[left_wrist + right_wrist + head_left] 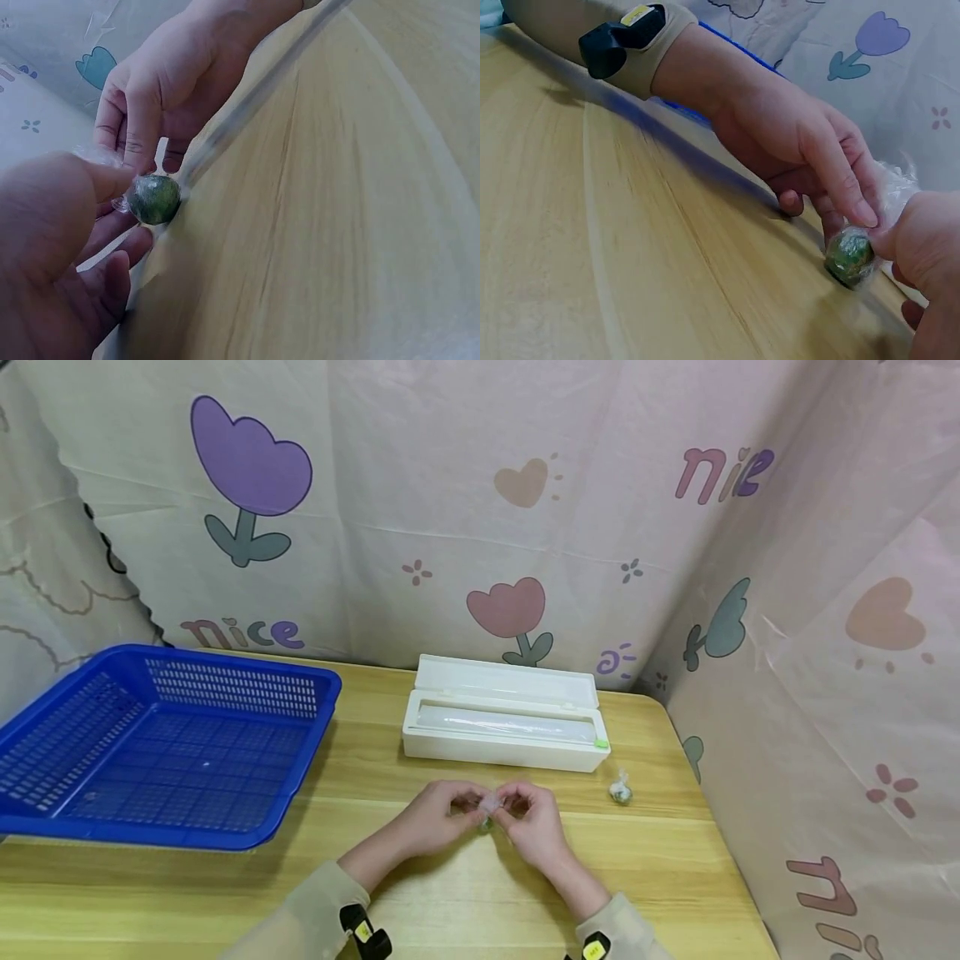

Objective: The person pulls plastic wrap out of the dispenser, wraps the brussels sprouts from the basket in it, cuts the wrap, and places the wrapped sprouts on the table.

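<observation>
A small round green fruit (154, 200), tightly covered in clear cling film (895, 189), is held low over the table in front of me. My left hand (437, 818) pinches the gathered film above the fruit between thumb and fingers. From the other side, my right hand (537, 832) pinches the same bunched film, and the two hands' fingertips meet there. In both wrist views the fruit hangs just under the thumbs. A second wrapped ball (620, 791), its film twisted up at the top, sits on the table to the right.
Behind the hands stands a white cling film box (480, 750), lid raised, a roll inside and a green piece at its front right corner. A large blue plastic basket (187, 837) takes up the left of the wooden table (675, 877). Printed cloth hangs behind and to the right.
</observation>
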Demonstrator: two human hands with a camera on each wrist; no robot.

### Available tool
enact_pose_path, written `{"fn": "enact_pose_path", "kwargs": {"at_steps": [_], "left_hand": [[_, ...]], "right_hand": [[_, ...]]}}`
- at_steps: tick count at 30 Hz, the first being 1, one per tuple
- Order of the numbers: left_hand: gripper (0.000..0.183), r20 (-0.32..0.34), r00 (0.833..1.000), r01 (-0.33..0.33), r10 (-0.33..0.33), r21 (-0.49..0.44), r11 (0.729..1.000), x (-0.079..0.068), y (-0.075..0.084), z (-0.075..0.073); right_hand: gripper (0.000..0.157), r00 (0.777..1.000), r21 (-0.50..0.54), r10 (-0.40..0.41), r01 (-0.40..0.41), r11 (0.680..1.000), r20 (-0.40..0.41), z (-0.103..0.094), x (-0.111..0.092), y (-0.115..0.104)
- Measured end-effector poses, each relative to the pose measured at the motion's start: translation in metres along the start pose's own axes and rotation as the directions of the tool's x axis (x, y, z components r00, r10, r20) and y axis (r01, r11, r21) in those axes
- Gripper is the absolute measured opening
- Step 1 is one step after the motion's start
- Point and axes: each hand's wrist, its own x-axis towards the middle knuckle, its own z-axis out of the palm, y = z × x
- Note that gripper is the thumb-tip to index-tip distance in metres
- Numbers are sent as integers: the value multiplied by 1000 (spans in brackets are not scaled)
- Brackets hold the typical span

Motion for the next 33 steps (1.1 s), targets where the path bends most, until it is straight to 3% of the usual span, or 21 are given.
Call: {"fn": "enact_pose_path", "kwargs": {"at_steps": [5,7,11,17,23,26,28,30,33], "left_hand": [[31,-17,1000,3,-2,56,998,2,-2,0],[30,-41,999,11,-7,92,996,2,-2,0],[20,-95,995,47,-33,151,987,3,-3,1],[11,-124,991,78,-55,188,979,3,-2,0],[16,-104,995,13,12,231,973,1,0,0],[19,-98,994,-23,52,278,960,-1,2,0],[20,-101,991,-54,91,321,946,-1,4,-1],[18,-108,985,-87,133,359,929,-2,6,-1],[16,-119,976,-122,182,396,910,-3,6,-1]], "right_hand": [[33,984,-38,-177,176,984,-11,2,-2,2],[35,961,-74,-276,275,959,5,1,-2,4],[35,895,-135,-439,446,885,78,-1,-4,7],[35,823,-155,-516,556,817,235,-11,-7,11],[32,765,-213,-583,639,739,274,-13,-6,15],[30,760,-230,-590,647,727,274,-13,-7,17],[29,768,-228,-583,638,736,266,-12,-7,18],[27,780,-220,-572,623,751,254,-12,-8,19],[23,820,-204,-522,567,798,236,-13,-8,18]]}}
